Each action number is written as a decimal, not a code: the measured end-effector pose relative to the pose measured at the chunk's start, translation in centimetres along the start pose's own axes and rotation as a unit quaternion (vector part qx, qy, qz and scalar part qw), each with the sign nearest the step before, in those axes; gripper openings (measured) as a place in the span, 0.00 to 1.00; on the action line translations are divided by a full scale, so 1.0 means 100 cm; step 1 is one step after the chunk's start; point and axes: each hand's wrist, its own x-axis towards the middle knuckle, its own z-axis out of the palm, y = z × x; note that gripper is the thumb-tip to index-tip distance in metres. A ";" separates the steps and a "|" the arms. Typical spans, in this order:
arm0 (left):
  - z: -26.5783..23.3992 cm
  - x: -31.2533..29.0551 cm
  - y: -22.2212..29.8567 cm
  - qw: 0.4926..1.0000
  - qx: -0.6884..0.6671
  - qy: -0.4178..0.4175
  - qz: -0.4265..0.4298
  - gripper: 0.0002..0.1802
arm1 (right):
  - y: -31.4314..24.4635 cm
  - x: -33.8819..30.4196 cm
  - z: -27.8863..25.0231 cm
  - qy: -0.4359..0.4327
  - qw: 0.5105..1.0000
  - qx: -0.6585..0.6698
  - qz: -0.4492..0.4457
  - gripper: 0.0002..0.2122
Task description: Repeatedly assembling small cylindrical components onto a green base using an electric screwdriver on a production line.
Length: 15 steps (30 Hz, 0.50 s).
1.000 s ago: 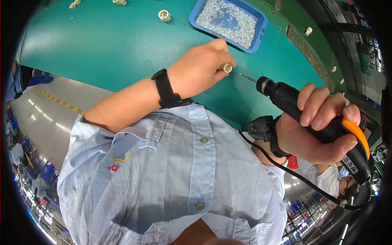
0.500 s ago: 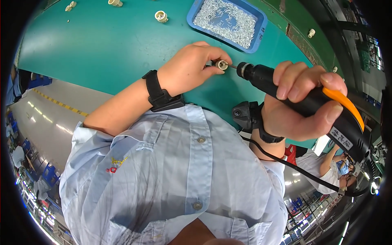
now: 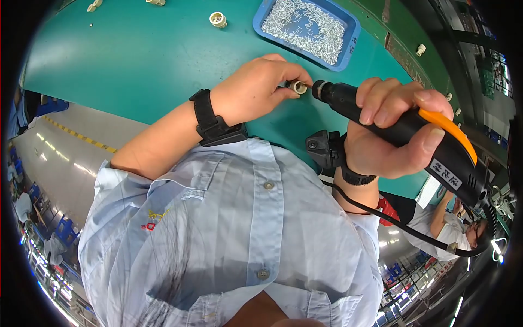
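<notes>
Between thumb and fingers, my left hand (image 3: 260, 90) pinches a small cream-coloured round socket (image 3: 298, 88), its open end facing right. My right hand (image 3: 396, 128) is wrapped round a black electric screwdriver (image 3: 348, 102) with an orange lever (image 3: 449, 131). The tool points left, and its thin bit reaches the socket's opening; how deep the tip sits I cannot make out. A blue tray (image 3: 342, 64) filled with small silvery screws (image 3: 330, 46) stands just beyond my hands.
Another cream socket (image 3: 218, 20) stands on the green table (image 3: 136, 60), left of the tray. More lie at the far left edge and on the green ledge (image 3: 406, 57) at right. A black cable (image 3: 403, 224) hangs from the screwdriver. Another person (image 3: 444, 223) is at lower right.
The screwdriver and my right hand have moved slightly left, bringing the tool's nose closer to the socket. My left hand keeps its pinch almost in place.
</notes>
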 end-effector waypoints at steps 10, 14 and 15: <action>-0.001 0.000 0.000 1.000 -0.019 0.002 -0.008 0.13 | 0.000 0.001 0.003 0.014 0.999 -0.012 0.027 0.17; 0.001 0.000 -0.003 1.000 -0.016 0.024 0.009 0.12 | 0.005 0.007 0.010 -0.015 1.000 0.013 0.018 0.14; 0.002 0.000 -0.004 0.999 -0.015 0.033 0.018 0.12 | 0.005 0.008 0.013 -0.014 0.999 -0.015 0.032 0.12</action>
